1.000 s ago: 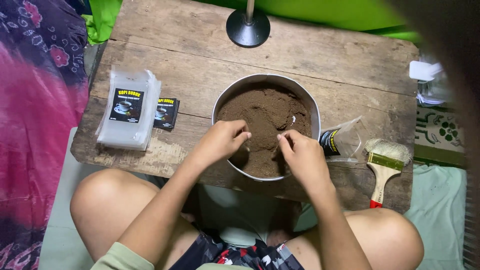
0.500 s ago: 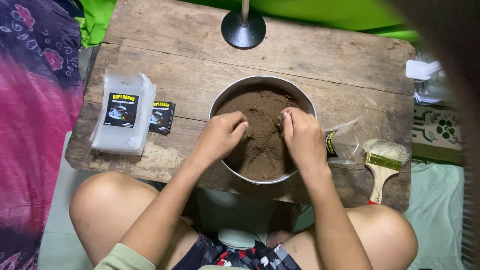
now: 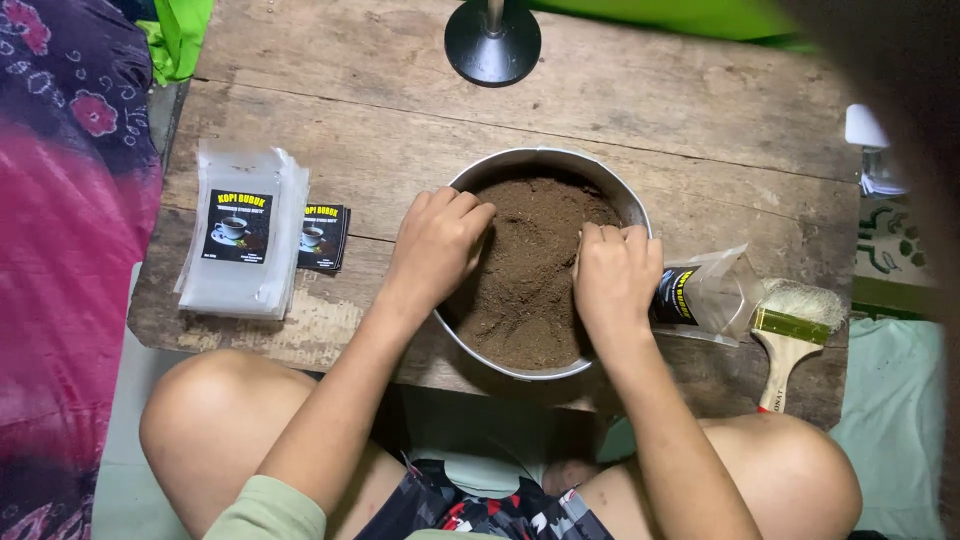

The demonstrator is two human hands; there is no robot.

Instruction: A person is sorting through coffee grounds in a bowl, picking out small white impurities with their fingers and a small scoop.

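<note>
Seen from above, two bare knees and a patterned pair of shorts fill the bottom edge, where a person is seated cross-legged at a low wooden desk (image 3: 700, 130).

Just beyond the knees, a round metal bowl (image 3: 468, 184) sits at the near edge of the desk, filled with dark brown ground powder (image 3: 525, 270). Both hands are sunk into the powder. The left hand (image 3: 437, 245) is placed at the bowl's left rim, its fingers (image 3: 470, 212) curled down and partly buried. The right hand (image 3: 614, 275) is placed at the right rim, knuckles up, fingers bent closed into the powder; whether a clump is gripped cannot be told, since the fingertips are hidden.

The step in hand is judged to be working the powder by hand. It is best done with both hands kept low inside the rim, the powder drawn inward from the walls, and the bowl kept steady so that it is not nudged off the near edge.

Just right of the bowl, touching the right hand, an open clear pouch (image 3: 710, 295) with a dark label lies on its side; beside it a paintbrush (image 3: 790, 335) with a wooden handle is laid. To the left, well apart from the bowl, a stack of empty clear pouches (image 3: 245, 245) and a small pile of dark labels (image 3: 323, 238) are set.

Farthest away, a black round lamp base (image 3: 492, 42) stands at the desk's back edge.
</note>
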